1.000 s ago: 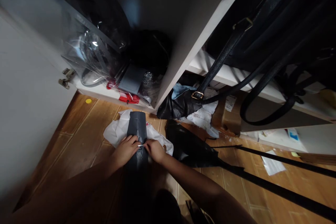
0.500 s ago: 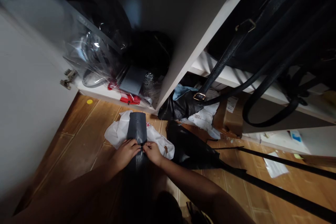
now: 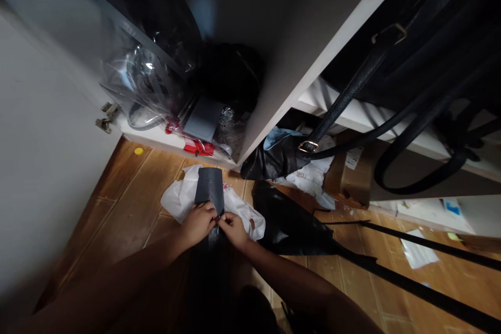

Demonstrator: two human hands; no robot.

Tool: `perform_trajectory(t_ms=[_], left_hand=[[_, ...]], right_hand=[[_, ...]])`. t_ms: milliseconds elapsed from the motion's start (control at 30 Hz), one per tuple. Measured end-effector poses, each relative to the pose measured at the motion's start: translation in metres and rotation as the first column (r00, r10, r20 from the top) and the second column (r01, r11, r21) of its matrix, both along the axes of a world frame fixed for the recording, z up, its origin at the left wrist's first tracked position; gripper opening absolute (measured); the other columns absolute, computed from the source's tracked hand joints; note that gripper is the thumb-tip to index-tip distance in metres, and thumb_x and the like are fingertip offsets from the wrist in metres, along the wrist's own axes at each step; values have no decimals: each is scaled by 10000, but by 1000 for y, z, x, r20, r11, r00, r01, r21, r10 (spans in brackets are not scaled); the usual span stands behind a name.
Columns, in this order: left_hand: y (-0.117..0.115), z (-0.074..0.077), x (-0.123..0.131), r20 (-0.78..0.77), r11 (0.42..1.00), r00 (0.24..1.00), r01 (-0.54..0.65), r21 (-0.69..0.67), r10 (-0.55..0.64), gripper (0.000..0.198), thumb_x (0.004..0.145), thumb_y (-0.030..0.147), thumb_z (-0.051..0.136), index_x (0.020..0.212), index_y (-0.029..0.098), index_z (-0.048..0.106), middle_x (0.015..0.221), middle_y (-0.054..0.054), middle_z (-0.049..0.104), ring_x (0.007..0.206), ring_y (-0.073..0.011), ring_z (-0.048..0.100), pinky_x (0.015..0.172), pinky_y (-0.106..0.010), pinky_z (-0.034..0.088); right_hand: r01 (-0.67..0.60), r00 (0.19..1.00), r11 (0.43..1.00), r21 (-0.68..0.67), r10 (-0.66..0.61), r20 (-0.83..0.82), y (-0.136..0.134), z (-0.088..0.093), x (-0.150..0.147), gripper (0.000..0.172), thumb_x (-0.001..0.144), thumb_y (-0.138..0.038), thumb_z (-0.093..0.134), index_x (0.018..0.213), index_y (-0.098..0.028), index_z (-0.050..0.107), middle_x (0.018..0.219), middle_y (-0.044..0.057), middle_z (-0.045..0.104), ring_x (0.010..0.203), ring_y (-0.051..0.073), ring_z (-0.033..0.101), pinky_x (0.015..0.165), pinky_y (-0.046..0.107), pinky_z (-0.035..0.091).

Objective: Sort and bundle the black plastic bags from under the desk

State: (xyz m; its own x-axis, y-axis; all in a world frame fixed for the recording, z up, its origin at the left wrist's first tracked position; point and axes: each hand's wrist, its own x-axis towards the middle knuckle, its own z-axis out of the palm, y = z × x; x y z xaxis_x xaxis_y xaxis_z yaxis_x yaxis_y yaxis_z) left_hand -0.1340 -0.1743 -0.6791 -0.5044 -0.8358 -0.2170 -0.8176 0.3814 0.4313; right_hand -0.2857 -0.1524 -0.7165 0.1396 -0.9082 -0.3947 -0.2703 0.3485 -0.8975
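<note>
A long, flat dark grey piece (image 3: 210, 183), perhaps folded plastic or fabric, lies in front of me, and its lower part fades into shadow. My left hand (image 3: 201, 222) rests over it with fingers curled in a pinch near its right edge. My right hand (image 3: 234, 228) pinches at the same edge, its fingertips almost touching the left ones. Whatever small detail lies between the fingertips is too small to make out. Beneath the piece a crumpled white plastic bag (image 3: 178, 195) spreads out on both sides.
To the right a black bag (image 3: 289, 224) with long straps lies on the wooden floor (image 3: 117, 219). Ahead stands a cabinet (image 3: 313, 68) holding clear plastic bags (image 3: 144, 78). A black buckled strap (image 3: 348, 94) hangs over the right shelves, near a cardboard box (image 3: 354, 180).
The view has shifted slightly, so everything sits a little further right. Both hands stay at the dark grey piece's edge, with only small finger movements.
</note>
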Motion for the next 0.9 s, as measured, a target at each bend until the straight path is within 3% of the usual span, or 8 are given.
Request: perform_trajectory(t_ms=[100, 200, 300, 467, 567, 700, 800, 900], left_hand=[[-2, -1, 3, 8, 999, 999, 39, 11, -39, 107, 847, 167, 555, 835, 194, 657, 939, -54, 620, 930, -223, 603, 815, -360, 442], [-3, -2, 6, 16, 996, 997, 81, 21, -81, 128, 872, 187, 535, 868, 203, 662, 957, -52, 617, 925, -213, 600, 831, -358, 433], [-4, -2, 6, 38, 994, 993, 111, 24, -112, 150, 890, 198, 513, 884, 188, 663, 965, -64, 618, 922, -217, 599, 829, -359, 435], [1, 0, 11, 80, 993, 990, 118, 3, -118, 173, 904, 193, 481, 920, 165, 651, 986, -86, 610, 929, -231, 588, 834, -379, 447], [7, -3, 16, 44, 993, 994, 104, -53, -102, 159, 896, 183, 491, 934, 177, 646, 980, -72, 602, 913, -211, 580, 818, -357, 457], [9, -10, 23, -143, 977, 976, 139, -164, -163, 179, 891, 155, 498, 910, 224, 662, 913, -19, 605, 877, -149, 574, 765, -265, 454], [7, -12, 26, -139, 961, 962, 206, -186, -233, 224, 903, 159, 480, 780, 211, 661, 814, -1, 607, 789, -129, 575, 699, -243, 435], [4, -11, 27, -136, 935, 939, 285, -211, -317, 172, 892, 177, 514, 805, 213, 658, 841, 3, 627, 801, -133, 576, 731, -265, 428]], right_hand=[[-14, 999, 1000, 12, 14, -39, 5, 9, -4, 250, 684, -401, 659, 640, -189, 534, 585, -33, 508, 561, 107, 429, 551, 242, 334], [-104, 990, 994, 28, 107, -88, 5, 15, -8, 148, 690, -269, 666, 666, -189, 544, 613, -26, 541, 583, 114, 455, 590, 249, 351], [-164, 982, 984, 67, 169, -87, -1, 14, -8, 128, 697, -150, 588, 598, -191, 518, 552, -47, 489, 531, 100, 415, 568, 242, 329], [-215, 976, 966, 147, 209, 53, -4, 11, -4, 183, 714, -113, 451, 553, -198, 470, 471, -68, 404, 442, 89, 356, 489, 230, 300], [-233, 968, 968, 92, 221, 122, 1, 12, -3, 161, 720, -130, 466, 572, -190, 488, 519, -63, 429, 508, 86, 382, 548, 227, 328], [-260, 949, 965, 16, 253, 187, 6, 13, -5, 127, 734, -201, 515, 608, -193, 510, 568, -55, 459, 574, 97, 423, 613, 240, 362], [-271, 939, 962, -32, 271, 213, 8, 13, -6, 131, 749, -255, 522, 631, -197, 519, 599, -47, 474, 602, 104, 435, 632, 249, 376], [-290, 929, 955, -70, 298, 221, 10, 11, -6, 152, 756, -308, 540, 654, -195, 537, 640, -35, 507, 630, 109, 452, 644, 255, 383]])
